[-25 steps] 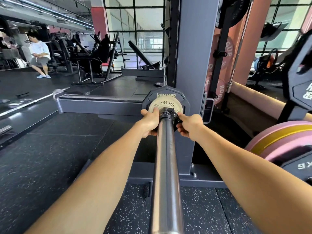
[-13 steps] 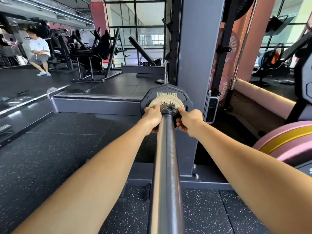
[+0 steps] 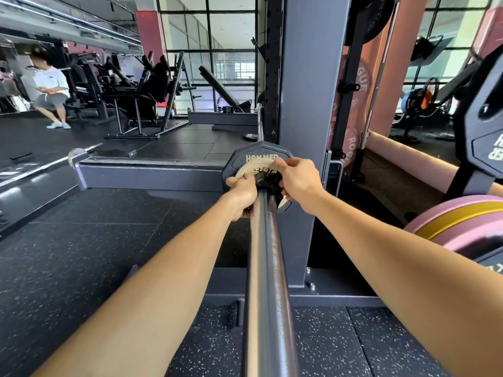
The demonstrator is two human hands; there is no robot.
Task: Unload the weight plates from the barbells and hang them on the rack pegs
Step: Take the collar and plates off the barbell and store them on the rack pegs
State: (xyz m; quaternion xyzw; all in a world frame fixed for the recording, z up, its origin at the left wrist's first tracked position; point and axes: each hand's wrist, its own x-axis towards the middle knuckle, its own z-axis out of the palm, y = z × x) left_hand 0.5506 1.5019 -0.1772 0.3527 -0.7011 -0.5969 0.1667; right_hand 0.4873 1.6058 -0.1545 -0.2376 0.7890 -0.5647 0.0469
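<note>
Barbell sleeve (image 3: 268, 268) runs from the bottom edge of the view straight away from the person, and I use it as the landmark. At its far end sit two plates, one against the other. The nearer one is the small cream plate (image 3: 254, 170); the black letters on it read "ROG", the rest being covered by the hands. Behind it is the black plate (image 3: 257, 156) with many flat sides, which carries the word "HAMMER" in pale letters above the cream plate.

Where the sleeve meets the cream plate there is a black collar (image 3: 268, 182). The left hand (image 3: 243, 194) is on the left of the sleeve, its fingers curled round the left edge of the cream plate, close beside the collar. The right hand (image 3: 298, 180) is on the right of the sleeve; its fingers are curled and pressed together over the upper right rim of the cream plate, with the thumb low near the collar.

Behind the far end of the sleeve stands the grey rack upright (image 3: 307, 104). To the right of it, pink plates (image 3: 353, 77) hang with "ROGUE" partly readable. Further right of the sleeve lies a pink plate with a yellow band (image 3: 462, 224), and above it a black plate on a peg (image 3: 487, 148) with partly cut white letters. Far left of the sleeve, a seated person (image 3: 51, 91) wears a white shirt.
</note>
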